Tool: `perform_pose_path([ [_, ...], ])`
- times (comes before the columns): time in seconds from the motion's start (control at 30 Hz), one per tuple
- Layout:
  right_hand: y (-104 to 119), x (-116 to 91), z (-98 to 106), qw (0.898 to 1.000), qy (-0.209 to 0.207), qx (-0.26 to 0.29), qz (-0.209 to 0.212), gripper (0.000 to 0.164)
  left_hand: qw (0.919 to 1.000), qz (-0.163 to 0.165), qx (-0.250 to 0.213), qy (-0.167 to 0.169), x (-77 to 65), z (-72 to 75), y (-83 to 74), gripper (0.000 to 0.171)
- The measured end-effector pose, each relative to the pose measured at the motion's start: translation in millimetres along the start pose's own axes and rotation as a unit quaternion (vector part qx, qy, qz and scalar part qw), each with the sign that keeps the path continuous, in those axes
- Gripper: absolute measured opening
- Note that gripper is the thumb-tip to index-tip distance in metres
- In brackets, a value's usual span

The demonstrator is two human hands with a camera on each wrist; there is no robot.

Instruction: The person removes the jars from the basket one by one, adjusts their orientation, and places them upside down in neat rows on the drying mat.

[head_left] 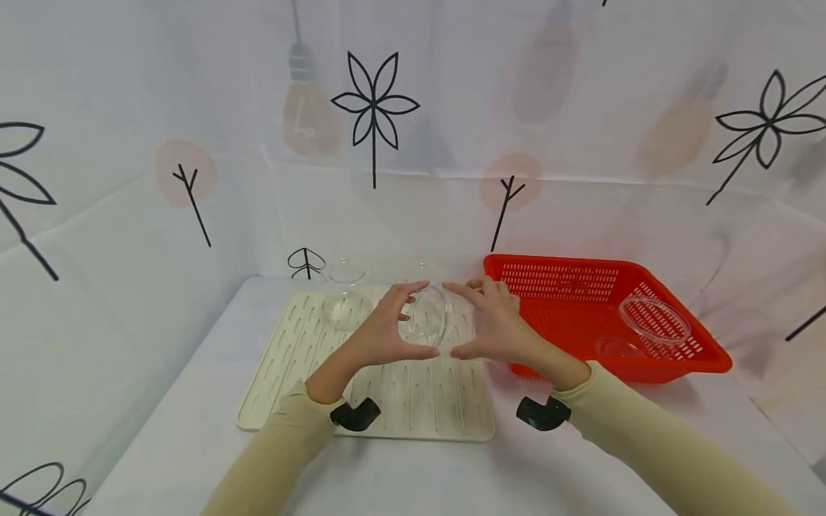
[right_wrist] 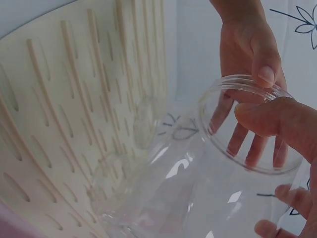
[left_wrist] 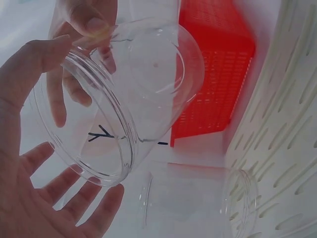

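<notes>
A clear jar (head_left: 426, 317) with a threaded rim is tilted between both hands, above the cream ridged mat (head_left: 413, 412). My left hand (head_left: 386, 328) holds it by the rim, thumb on one side and spread fingers on the opposite side, as the left wrist view shows. The right hand (head_left: 500, 322) curves round the jar from the other side, its thumb (right_wrist: 262, 116) at the rim and its fingers along the wall. Through the clear wall (left_wrist: 153, 64) parts of the right hand show. Another clear jar (head_left: 347, 304) stands upright at the back left of the mat.
To the right stands a red perforated basket (head_left: 568, 276) with clear round-rimmed containers (head_left: 654, 320) lying in it. The mat lies on a white-covered table (head_left: 413, 480). A patterned white cloth (head_left: 426, 215) hangs behind. Dark wrist cameras (head_left: 355, 414) sit on both sleeves.
</notes>
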State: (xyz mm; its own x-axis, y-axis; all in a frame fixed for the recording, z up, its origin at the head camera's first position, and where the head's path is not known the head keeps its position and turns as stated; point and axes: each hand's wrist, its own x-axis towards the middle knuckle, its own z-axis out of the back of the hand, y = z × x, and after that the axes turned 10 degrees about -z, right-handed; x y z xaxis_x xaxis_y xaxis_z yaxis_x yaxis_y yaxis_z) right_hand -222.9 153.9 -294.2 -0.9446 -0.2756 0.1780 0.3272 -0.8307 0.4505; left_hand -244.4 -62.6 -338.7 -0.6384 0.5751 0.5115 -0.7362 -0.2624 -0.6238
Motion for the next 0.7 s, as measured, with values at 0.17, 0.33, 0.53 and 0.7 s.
perform_pose_path([
  [0.17, -1, 1, 0, 1.0, 0.009, 0.001, 0.002, 0.094, 1.0, -0.004, -0.003, -0.007, -0.5, 2.9, -2.1, 0.093],
  [0.33, -4, -1, 4, 0.999, 0.002, 0.032, -0.003, 0.095, 0.9996, 0.013, -0.017, -0.017, -3.3, 4.7, -2.9, 0.093],
  [0.53, -12, -10, 2, 0.987, -0.02, 0.157, -0.038, 0.093, 0.9987, 0.025, -0.033, -0.03, -8.7, 3.3, 0.2, 0.094],
  [0.7, -20, -18, -12, 0.974, -0.052, 0.21, -0.075, 0.093, 0.9984, 0.021, -0.042, -0.031, -11.8, 6.0, -8.5, 0.094],
])
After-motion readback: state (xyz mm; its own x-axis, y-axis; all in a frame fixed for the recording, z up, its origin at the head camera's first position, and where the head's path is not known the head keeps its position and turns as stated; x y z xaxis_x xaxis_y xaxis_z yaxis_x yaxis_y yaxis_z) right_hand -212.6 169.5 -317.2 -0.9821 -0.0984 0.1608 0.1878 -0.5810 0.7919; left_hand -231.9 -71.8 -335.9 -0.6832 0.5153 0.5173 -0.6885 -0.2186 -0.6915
